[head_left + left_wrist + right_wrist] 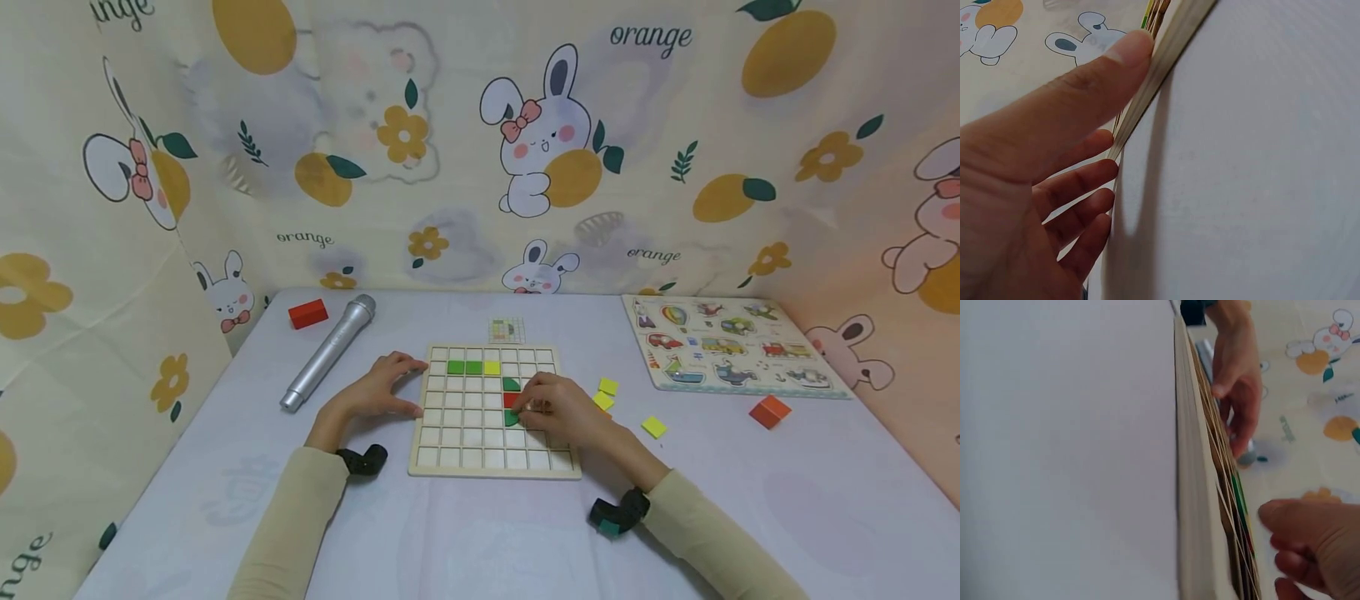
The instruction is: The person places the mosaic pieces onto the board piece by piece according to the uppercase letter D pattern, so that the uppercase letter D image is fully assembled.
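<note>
Left hand [378, 392], fingers spread flat, braces grid board [457, 433] at its left edge. Right hand [558, 407] sits over a green tile [511, 417] mid-board, fingertips together; actual pinch can't be confirmed. Recommend: keep board steady, square tile w/ cell, press flat.

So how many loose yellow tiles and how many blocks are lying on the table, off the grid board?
Yellow tiles: 3
Blocks, one red block and one orange block: 2
Total: 5

Pale wooden grid board [495, 462], matt; silver metallic microphone [327, 352]
</note>
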`<state>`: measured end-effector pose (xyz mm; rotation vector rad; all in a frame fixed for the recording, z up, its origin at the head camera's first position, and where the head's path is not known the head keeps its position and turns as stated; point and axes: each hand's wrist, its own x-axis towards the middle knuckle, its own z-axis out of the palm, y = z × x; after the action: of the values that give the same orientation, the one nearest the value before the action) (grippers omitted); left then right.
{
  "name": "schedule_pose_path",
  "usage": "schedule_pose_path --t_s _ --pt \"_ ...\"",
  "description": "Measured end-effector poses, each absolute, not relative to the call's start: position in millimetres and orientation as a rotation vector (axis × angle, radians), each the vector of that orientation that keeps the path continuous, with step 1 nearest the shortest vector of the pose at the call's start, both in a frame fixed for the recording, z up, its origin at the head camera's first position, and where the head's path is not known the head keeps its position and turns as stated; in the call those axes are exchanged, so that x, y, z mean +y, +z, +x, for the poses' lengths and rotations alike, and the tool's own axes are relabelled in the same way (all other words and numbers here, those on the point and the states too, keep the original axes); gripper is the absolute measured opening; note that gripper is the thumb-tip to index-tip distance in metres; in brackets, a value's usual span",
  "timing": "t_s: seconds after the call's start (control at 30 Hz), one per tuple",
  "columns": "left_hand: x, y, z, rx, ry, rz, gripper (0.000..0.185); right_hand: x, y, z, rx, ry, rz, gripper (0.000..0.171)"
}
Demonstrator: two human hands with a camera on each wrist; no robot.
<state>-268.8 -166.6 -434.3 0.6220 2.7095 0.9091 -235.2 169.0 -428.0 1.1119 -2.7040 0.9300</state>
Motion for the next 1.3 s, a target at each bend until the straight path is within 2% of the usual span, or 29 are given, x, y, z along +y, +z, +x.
schedule_pose_path --t_s 0.3,0.63,0.9,1.3 --pt "-165.9 -433.8 -269.1 2.71 0.912 0.613 0.078 203.4 -409.8 -239.3 -2.679 0.97 0.885 0.017" --pt "-168.4 -430.3 -267.5 2.717 0.903 0.625 0.078 252.4 -408.2 -235.4 -2.748 0.903 0.746 0.018" --pt "-167.9 -432.1 -266.9 2.706 0.907 0.601 0.079 251.2 -420.9 -233.1 -2.944 0.849 0.677 0.026" --pt "-165.4 -432.9 -268.0 2.709 0.904 0.594 0.078 239.8 -427.2 -235.6 -2.898 0.751 0.679 0.021"
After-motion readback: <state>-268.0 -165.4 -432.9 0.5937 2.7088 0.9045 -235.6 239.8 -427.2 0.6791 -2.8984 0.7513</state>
